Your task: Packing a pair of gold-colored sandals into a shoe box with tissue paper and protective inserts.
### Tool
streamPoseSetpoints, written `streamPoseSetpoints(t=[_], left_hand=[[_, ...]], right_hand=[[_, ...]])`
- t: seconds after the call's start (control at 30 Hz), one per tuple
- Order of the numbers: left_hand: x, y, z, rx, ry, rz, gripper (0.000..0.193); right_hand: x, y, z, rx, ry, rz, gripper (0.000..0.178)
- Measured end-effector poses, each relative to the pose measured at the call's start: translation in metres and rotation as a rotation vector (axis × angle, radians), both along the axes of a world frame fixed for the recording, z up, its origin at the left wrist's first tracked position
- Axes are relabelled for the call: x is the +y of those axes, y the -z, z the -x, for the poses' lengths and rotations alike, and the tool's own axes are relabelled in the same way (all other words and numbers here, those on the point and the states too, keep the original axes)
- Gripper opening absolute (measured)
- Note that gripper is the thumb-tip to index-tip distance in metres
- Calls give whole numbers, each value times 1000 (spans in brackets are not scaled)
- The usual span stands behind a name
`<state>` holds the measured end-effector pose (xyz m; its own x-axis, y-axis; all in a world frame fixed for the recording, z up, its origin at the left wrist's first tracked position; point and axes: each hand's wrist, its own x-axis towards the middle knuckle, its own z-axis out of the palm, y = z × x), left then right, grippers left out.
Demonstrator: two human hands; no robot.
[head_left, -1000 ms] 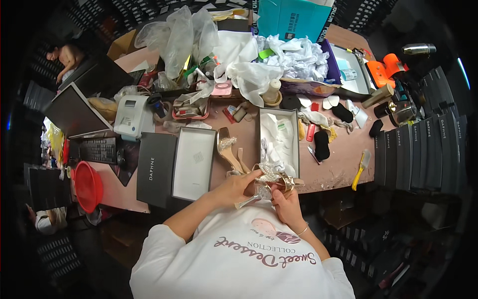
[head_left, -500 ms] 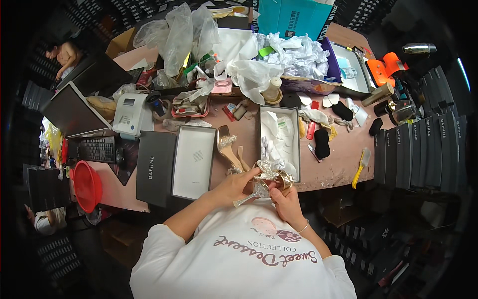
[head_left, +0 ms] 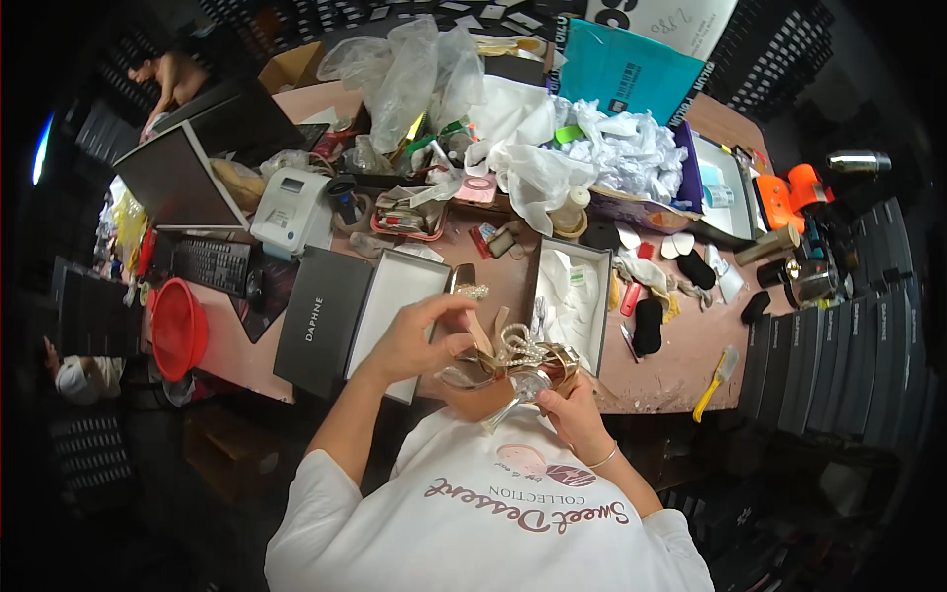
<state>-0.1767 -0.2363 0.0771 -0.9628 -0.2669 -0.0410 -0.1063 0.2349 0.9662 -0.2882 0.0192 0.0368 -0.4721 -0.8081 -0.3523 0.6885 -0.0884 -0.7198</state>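
Observation:
My right hand [head_left: 570, 407] grips a gold high-heeled sandal [head_left: 531, 383] close to my shirt. It has a clear heel and a strand of pearl-like beads. To the left, my left hand [head_left: 422, 340] is raised away from this sandal, its fingers bent and apart with nothing visible in them. Behind its fingers a second beaded sandal [head_left: 473, 292] lies on the table, partly covered by the hand. An open shoebox [head_left: 604, 296] with white tissue paper stands just beyond the held sandal. Under my left hand is a white-lined box part [head_left: 399, 281].
A dark grey box panel [head_left: 318, 321], a red basin [head_left: 178, 331] and a keyboard [head_left: 212, 264] are on the left. Crumpled paper [head_left: 631, 148] fills a purple box at the back. A yellow-handled brush [head_left: 715, 385] lies right, near stacked shoeboxes [head_left: 819, 365].
My left hand has let go of the held sandal and moved up and left, over the second sandal. My right hand keeps its grip. The whole view has shifted slightly.

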Motion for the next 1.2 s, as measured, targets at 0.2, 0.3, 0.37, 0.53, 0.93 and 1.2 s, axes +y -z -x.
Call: streamPoseSetpoints(t=[0.2,0.3,0.37,0.53,0.93,1.2], left_hand=[[21,-21,18,68,282,17,74],[40,32,2,49,372,-846,73],[39,51,-9,131,317,-1236,76],[22,71,-2,289,503,-1421,73],[-51,74,9,206,151,-960,31],[-62,113,24,71,-22,-1048,28]], right_hand=[[-36,-13,-6,-240,-371,130,38],[-52,-19,-14,-3,-487,29,32],[-58,-21,-2,231,-638,1,32],[-69,-40,51,831,-932,-87,29],[-306,-22,206,1457,-205,-350,20],[-409,61,274,1781,-365,-338,34]])
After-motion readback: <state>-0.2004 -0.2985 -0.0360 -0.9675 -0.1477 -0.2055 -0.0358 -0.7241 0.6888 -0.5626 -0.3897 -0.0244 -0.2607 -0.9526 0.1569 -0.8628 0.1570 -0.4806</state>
